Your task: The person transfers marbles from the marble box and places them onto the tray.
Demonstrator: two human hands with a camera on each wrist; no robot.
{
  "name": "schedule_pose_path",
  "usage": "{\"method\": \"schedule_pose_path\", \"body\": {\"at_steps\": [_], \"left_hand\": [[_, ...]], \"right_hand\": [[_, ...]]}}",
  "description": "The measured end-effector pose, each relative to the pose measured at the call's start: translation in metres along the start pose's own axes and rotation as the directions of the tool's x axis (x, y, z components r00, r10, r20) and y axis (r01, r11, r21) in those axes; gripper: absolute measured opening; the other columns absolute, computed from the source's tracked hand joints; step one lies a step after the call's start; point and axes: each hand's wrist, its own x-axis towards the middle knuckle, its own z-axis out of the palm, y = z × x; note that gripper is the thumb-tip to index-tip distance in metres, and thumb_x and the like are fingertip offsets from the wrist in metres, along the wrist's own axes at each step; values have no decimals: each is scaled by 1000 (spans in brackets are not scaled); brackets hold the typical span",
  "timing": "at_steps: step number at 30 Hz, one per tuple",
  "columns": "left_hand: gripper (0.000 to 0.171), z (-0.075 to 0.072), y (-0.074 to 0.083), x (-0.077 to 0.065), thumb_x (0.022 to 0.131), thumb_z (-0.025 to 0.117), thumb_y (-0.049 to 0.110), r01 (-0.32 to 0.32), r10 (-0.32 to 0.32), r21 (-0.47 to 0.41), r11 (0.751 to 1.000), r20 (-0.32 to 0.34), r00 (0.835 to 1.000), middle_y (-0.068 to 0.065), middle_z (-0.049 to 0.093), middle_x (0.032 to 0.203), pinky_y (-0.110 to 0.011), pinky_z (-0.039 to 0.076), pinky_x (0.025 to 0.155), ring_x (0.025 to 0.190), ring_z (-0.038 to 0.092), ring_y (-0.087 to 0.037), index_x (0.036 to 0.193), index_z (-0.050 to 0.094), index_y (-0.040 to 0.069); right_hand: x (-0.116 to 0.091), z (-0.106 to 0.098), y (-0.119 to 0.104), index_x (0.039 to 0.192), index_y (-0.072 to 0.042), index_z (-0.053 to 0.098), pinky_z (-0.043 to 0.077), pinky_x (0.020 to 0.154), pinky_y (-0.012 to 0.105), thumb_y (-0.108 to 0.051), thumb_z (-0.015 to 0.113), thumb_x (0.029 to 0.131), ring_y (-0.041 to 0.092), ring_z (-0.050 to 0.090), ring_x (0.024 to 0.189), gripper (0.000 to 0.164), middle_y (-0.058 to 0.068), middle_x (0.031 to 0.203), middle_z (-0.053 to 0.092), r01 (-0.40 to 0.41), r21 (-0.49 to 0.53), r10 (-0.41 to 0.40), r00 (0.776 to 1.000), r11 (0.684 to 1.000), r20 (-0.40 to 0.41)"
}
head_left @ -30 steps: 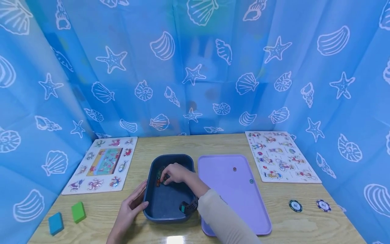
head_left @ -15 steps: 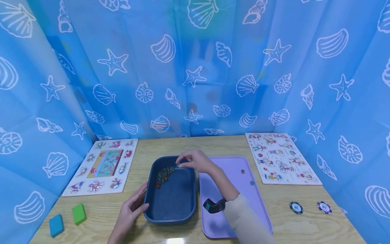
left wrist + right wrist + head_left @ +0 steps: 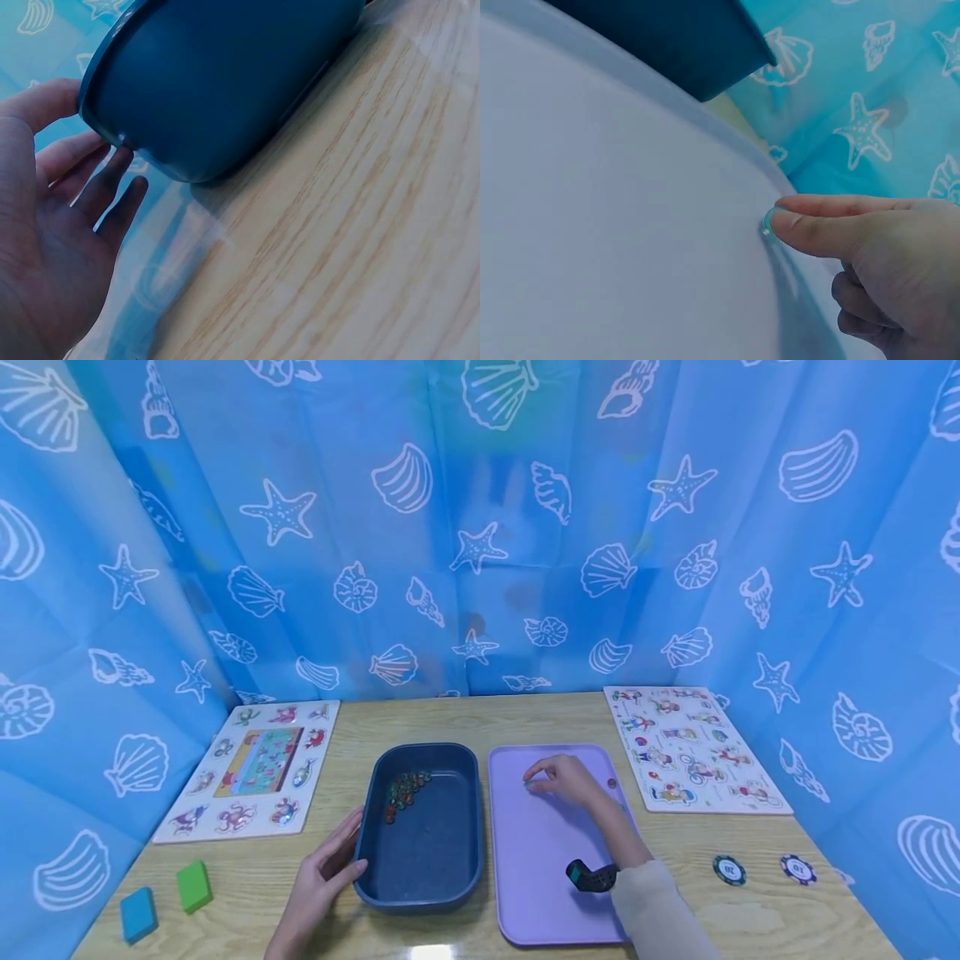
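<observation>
- First, at far left, a blue curtain [image 3: 67,635] printed with white shells and starfish, running behind the wooden table [image 3: 750,918].
- A blue block [image 3: 138,915] and, just beside it, a green block [image 3: 194,886], both on the table.
- Sea-animal board [image 3: 258,763], lying flat beyond the blocks.
- Left hand [image 3: 318,877], touching the left side of the bin; fingers lightly bent and spread apart, thumb at the rim.
- Dark blue bin [image 3: 435,852], upright on the table.
- Glass pieces [image 3: 405,792], green and orange-red, gathered inside the bin at its far left corner.
- Purple tray [image 3: 525,893], to the right of the bin.
- Right hand [image 3: 566,777], over the far part of the tray; thumb and forefinger clamped on a clear greenish bead [image 3: 767,222], the other fingers curled in.
- Black wrist strap [image 3: 592,877], below the right forearm.
- Reddish piece [image 3: 611,783], in the tray near its right edge.
- Cream sleeve [image 3: 663,914], on the right arm.
- Figure board [image 3: 693,752], flat at far right.
- Chip marked 20 [image 3: 728,870], then chip marked 10 [image 3: 797,869], apart from each other.
</observation>
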Motion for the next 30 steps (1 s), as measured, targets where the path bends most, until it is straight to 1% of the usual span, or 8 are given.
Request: {"method": "schedule_pose_path", "body": {"at_steps": [4,7,10,13,17,23,26,30], "left_hand": [[54,0,-2,0,83,61,5,-12,12,-1,1000,1,1000,-11,35,141,-13,34,96,119,43,-2,133,41,5],[54,0,-4,0,83,61,5,-11,11,0,1000,2,1000,-12,34,141,-13,35,96,118,43,-1,133,41,5],[54,-1,-4,1,83,62,6,1,-1,11,1000,-1,1000,-11,34,141,-12,35,95,117,43,1,133,41,6],[54,-2,-3,1,82,62,7,21,-20,21,1000,-9,1000,-9,36,141,-12,35,95,116,43,2,133,42,7],[54,-3,-1,2,82,63,8,36,-36,30,999,-12,999,-7,36,141,-13,36,95,117,43,1,133,43,9],[54,-4,-1,2,83,62,11,31,-31,52,998,-10,999,-4,36,141,-14,36,96,121,42,-9,133,43,12],[53,-4,-1,2,83,62,10,15,-15,43,999,-6,1000,-5,37,141,-15,36,96,122,42,-13,133,43,12],[53,-4,-1,1,83,62,9,5,-5,31,1000,-1,1000,-7,37,141,-15,36,96,121,43,-11,133,43,10]], "right_hand": [[-2,4,4,92,-18,70,26,42,21,-19,68,78,10,29,47,14,-6,50,33,-35,-6,35,999,999,3],[1,4,2,96,-19,70,25,41,20,-19,68,79,9,28,46,17,-5,50,32,-9,3,9,1000,1000,-25],[6,0,-15,100,-21,69,24,39,19,-19,67,80,9,26,44,20,-5,49,30,19,38,-17,999,999,-40],[15,-4,-46,101,-21,69,24,39,20,-18,65,82,10,26,44,19,-4,49,29,46,74,-44,999,996,-31],[30,1,-94,100,-19,69,24,39,21,-20,63,83,12,25,42,18,-3,48,27,122,101,-124,992,987,18],[56,29,-150,96,-25,69,25,42,20,-26,63,83,11,28,42,15,-5,47,30,229,76,-237,962,971,137],[68,46,-163,96,-26,69,27,42,20,-28,62,83,11,31,44,15,-5,48,34,233,38,-236,949,972,210],[80,66,-164,94,-27,69,30,45,18,-27,62,84,9,35,47,13,-7,55,44,228,-46,-207,937,972,281]]}}
